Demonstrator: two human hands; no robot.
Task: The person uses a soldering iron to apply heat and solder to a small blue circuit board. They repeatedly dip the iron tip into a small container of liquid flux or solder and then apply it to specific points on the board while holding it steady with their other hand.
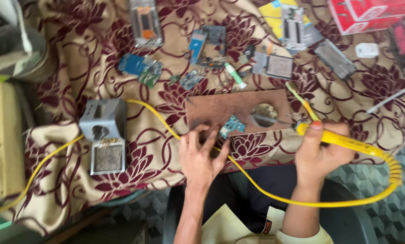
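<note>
— Which step does this look like?

— Soldering, I'd judge. The right hand (320, 151) is clamped around a yellow soldering iron (333, 138), its tip lying over a round tin (264, 114) on the brown wooden board (220, 108). The left hand (200, 156) has its fingers spread apart, fingertips pressing a small blue circuit board (232, 125) flat at the near edge of that board.

— And the next move?

— Probably a steady swing of the tip from tin to circuit board – the left hand must keep the piece from sliding, and the yellow cable (166, 124) runs right under that wrist, so it could drag.

— Anything in the containers?

— The tin holds something pale and shiny, too blurred to name. The grey iron stand (104, 135) on the left has a tray with a dark cleaning pad. Loose phone parts (141, 68) lie scattered on the flowered cloth (67, 90), well apart from the hands
</note>
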